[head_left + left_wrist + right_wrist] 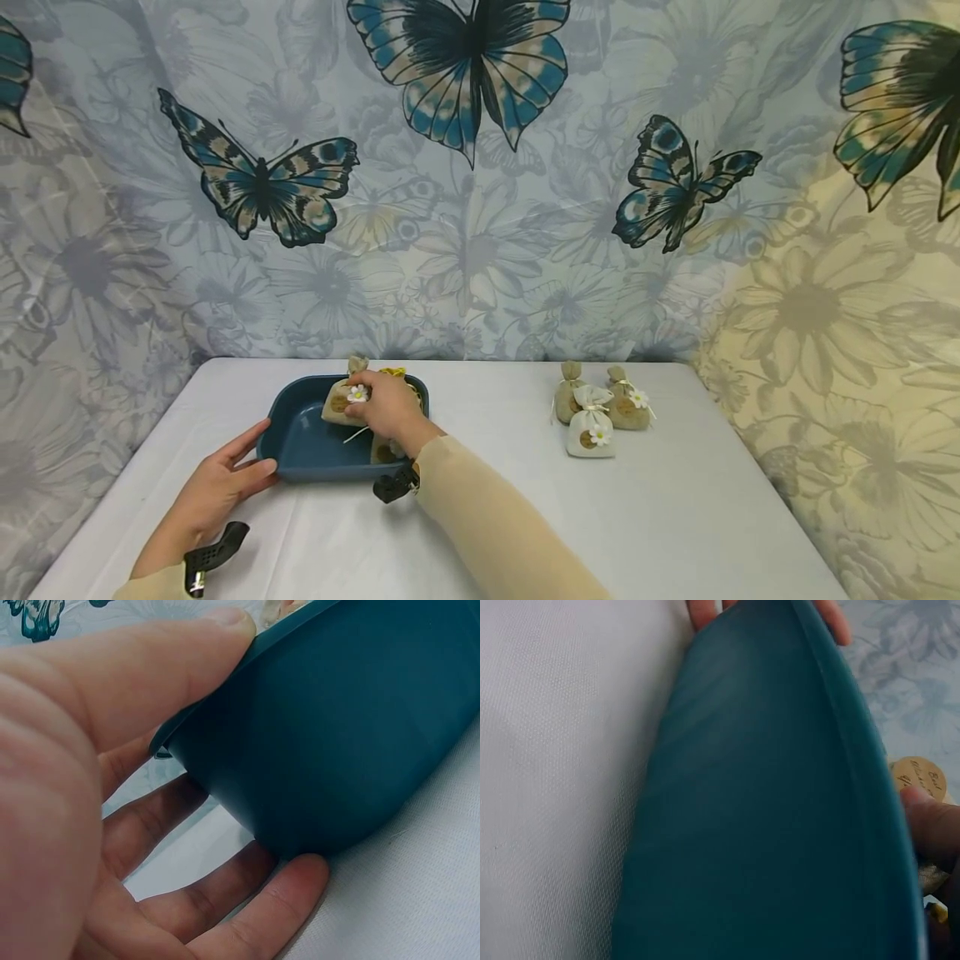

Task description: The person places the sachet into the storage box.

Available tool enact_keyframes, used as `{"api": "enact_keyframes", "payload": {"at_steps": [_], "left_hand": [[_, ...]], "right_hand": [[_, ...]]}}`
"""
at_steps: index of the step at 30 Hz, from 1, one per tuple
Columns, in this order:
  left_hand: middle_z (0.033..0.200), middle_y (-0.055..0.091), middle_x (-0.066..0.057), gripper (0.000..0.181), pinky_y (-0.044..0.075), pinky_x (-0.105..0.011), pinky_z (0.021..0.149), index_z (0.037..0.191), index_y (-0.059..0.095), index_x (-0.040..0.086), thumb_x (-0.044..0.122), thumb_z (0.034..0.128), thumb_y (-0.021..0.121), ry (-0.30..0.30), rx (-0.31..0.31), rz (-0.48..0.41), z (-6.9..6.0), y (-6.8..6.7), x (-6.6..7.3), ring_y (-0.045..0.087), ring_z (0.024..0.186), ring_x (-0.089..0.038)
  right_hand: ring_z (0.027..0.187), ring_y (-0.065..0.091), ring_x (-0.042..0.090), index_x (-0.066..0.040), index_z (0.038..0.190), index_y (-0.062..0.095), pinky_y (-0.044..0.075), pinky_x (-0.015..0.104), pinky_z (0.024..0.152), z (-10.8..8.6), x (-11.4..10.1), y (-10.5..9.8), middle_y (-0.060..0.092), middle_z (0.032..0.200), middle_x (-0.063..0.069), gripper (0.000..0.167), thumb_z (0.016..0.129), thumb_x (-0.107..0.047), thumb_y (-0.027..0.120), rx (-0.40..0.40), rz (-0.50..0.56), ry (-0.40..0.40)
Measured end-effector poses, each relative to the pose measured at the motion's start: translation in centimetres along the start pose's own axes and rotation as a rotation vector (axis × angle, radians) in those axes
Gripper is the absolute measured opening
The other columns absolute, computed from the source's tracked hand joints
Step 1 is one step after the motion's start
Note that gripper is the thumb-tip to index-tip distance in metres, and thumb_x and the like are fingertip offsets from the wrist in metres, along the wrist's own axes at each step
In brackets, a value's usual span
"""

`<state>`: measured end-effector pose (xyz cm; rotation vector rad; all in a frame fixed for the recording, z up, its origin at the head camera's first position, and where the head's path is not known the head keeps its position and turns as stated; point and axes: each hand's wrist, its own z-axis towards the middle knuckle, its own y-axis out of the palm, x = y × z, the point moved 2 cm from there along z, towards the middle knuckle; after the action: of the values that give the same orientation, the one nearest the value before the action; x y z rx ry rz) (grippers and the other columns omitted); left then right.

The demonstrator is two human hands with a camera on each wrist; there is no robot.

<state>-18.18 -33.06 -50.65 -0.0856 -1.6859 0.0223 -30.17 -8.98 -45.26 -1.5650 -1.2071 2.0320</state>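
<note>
A dark teal rectangular tub point(307, 433) stands on the left of the table. My left hand point(217, 487) rests against its left end; in the left wrist view the thumb lies at the rim and the spread fingers touch the outer wall. Over the tub's inside, my right hand point(390, 404) pinches a small beige drawstring pouch point(335, 408) with a white daisy and a round tan label. Another pouch point(381, 450) lies below that hand, partly hidden, and something yellow point(393, 372) shows behind it. The label point(919, 776) appears beyond the rim in the right wrist view.
Three more drawstring pouches stand grouped at the right: a white one point(591, 429) in front, two tan ones point(567, 400) behind. A white cloth point(510, 517) covers the table. Behind it hangs a butterfly-print curtain point(480, 275).
</note>
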Motion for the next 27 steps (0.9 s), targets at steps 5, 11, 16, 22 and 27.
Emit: {"api": "enact_keyframes", "payload": {"at_steps": [5, 11, 16, 22, 27], "left_hand": [[0.161, -0.003, -0.029, 0.085, 0.054, -0.038, 0.094, 0.160, 0.013, 0.006, 0.015, 0.0967, 0.069, -0.002, -0.006, -0.005, -0.1, 0.0, 0.0, 0.054, 0.105, 0.007], [0.161, -0.003, -0.028, 0.086, 0.054, -0.038, 0.094, 0.160, 0.013, 0.006, 0.015, 0.0962, 0.069, 0.002, -0.012, -0.006, -0.1, 0.0, 0.1, 0.054, 0.105, 0.006], [0.161, -0.003, -0.028, 0.084, 0.054, -0.038, 0.094, 0.161, 0.014, 0.007, 0.014, 0.0968, 0.069, 0.004, -0.010, 0.000, -0.1, 0.0, 0.1, 0.054, 0.106, 0.007], [0.161, -0.002, -0.027, 0.084, 0.054, -0.038, 0.094, 0.161, 0.014, 0.008, 0.014, 0.0970, 0.068, -0.007, -0.001, 0.007, 0.0, -0.1, 0.1, 0.054, 0.107, 0.004], [0.161, -0.002, -0.027, 0.084, 0.054, -0.038, 0.094, 0.161, 0.015, 0.008, 0.013, 0.0968, 0.068, -0.010, -0.002, 0.000, 0.0, -0.1, -0.1, 0.055, 0.109, 0.001]], "right_hand": [[0.105, 0.061, 0.009, -0.034, 0.127, 0.067, 0.053, 0.027, 0.085, 0.1, -0.1, 0.4, 0.068, 0.115, -0.012, 0.041, 0.088, -0.036, 0.077, -0.010, -0.018, 0.012], [0.101, 0.061, 0.009, -0.034, 0.127, 0.067, 0.053, 0.026, 0.083, 0.1, -0.2, 0.4, 0.068, 0.113, -0.011, 0.041, 0.087, -0.038, 0.076, -0.012, -0.040, 0.032], [0.104, 0.061, 0.009, -0.032, 0.125, 0.068, 0.053, 0.026, 0.086, 0.2, -0.1, 0.6, 0.068, 0.114, -0.011, 0.039, 0.087, -0.033, 0.078, -0.004, -0.069, 0.009], [0.111, 0.058, 0.009, -0.032, 0.124, 0.068, 0.052, 0.025, 0.088, 0.4, 0.1, 1.1, 0.064, 0.119, -0.010, 0.039, 0.088, -0.025, 0.080, -0.024, -0.166, -0.025], [0.114, 0.056, 0.010, -0.030, 0.124, 0.069, 0.051, 0.024, 0.091, 0.5, 0.2, 1.1, 0.062, 0.123, -0.007, 0.038, 0.089, -0.018, 0.078, -0.039, -0.194, -0.049]]}}
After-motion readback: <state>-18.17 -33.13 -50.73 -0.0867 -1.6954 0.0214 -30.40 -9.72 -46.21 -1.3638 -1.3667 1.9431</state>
